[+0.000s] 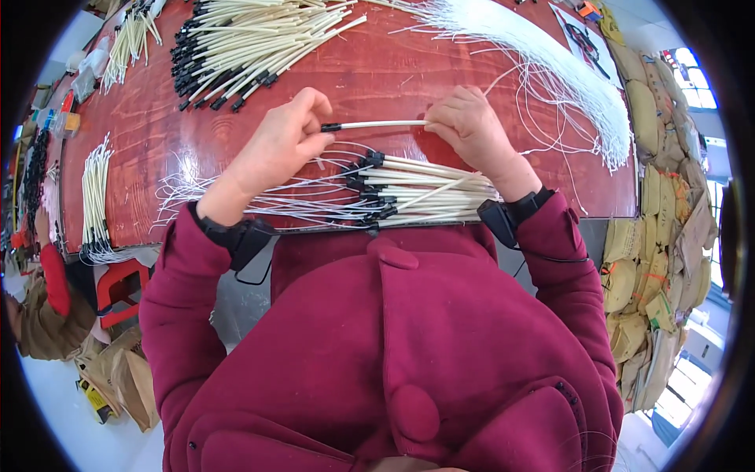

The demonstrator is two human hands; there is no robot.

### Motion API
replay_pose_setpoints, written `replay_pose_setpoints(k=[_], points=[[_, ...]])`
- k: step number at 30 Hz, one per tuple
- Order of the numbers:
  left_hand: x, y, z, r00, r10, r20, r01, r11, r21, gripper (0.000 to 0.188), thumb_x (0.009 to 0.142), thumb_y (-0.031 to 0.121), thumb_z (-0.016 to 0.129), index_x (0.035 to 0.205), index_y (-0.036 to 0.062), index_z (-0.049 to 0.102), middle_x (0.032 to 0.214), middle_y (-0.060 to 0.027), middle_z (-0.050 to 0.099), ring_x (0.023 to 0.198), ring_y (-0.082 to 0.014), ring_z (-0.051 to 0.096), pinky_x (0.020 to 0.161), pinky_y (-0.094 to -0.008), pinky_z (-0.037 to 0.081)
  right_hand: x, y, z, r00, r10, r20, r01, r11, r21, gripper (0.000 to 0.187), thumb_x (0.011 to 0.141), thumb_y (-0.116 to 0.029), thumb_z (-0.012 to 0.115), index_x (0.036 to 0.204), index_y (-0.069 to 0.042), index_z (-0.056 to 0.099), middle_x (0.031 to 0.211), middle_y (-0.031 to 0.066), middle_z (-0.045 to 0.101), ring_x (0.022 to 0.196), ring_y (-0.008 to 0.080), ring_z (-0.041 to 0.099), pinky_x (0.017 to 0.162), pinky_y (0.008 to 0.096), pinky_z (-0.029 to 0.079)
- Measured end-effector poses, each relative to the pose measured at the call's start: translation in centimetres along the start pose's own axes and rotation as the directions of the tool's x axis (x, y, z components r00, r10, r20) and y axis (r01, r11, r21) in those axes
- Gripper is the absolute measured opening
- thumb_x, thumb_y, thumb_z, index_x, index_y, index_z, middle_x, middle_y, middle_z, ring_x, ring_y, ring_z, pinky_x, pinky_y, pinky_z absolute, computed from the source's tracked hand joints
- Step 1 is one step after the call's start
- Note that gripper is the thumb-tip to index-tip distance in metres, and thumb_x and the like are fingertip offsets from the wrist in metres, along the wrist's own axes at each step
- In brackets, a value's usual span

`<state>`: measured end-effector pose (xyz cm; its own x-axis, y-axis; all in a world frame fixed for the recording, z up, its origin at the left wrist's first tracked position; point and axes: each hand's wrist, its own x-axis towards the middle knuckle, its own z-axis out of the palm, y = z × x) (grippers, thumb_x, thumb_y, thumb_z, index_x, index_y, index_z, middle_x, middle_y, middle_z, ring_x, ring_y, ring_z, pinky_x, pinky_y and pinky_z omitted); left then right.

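A thin cream tube (385, 123) with a black end cap (331, 127) lies level above the table between my hands. My right hand (470, 130) pinches its plain right end, and a white wire rises beside those fingers. Around the black cap, my left hand (287, 134) is curved with thumb and forefinger apart; whether another finger touches the cap is hard to see. Below my hands, at the table's near edge, lies a bundle of capped cream tubes (429, 189), their thin white wires (299, 204) trailing left under my left wrist.
A large heap of black-capped tubes (259, 39) covers the far left of the red table (377, 82). Loose white wires (543, 63) spread at the far right. A smaller tube bundle (96, 189) lies left. Stacked sacks (637, 275) stand right; a red stool (119, 291) stands left.
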<state>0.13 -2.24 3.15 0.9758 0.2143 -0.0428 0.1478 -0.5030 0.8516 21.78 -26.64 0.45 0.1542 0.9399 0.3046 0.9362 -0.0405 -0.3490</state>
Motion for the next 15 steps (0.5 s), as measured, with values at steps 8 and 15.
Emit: replay_pose_setpoints(k=[8,15], points=[[-9.6,-8.6,-12.0,0.940,-0.092,-0.330,0.255,0.832,0.494,0.014,0.094,0.013,0.064,0.095,-0.0006,0.066,0.077,-0.0100,0.065,0.069,-0.0199,0.062,0.066,-0.0333,0.049,-3.4,-1.5,-5.0,0.995,0.095,0.021,-0.095,0.995,0.016,0.011,0.083,-0.015,0.077,0.089,-0.006,0.074,0.093,0.0027,0.075,0.091,0.0241,0.061,0.088,0.0377,0.045],[-14.2,-8.4,-13.8,0.904,-0.067,-0.422,0.332,0.733,0.594,0.012,0.089,0.009,0.070,0.096,0.0005,0.068,0.092,-0.0108,0.067,0.081,-0.0246,0.064,0.074,-0.0352,0.050,-6.4,-2.5,-5.6,0.984,0.151,0.095,-0.160,0.982,0.104,0.033,0.086,-0.027,0.074,0.108,-0.004,0.074,0.109,0.0085,0.072,0.103,0.0286,0.059,0.094,0.0414,0.044]])
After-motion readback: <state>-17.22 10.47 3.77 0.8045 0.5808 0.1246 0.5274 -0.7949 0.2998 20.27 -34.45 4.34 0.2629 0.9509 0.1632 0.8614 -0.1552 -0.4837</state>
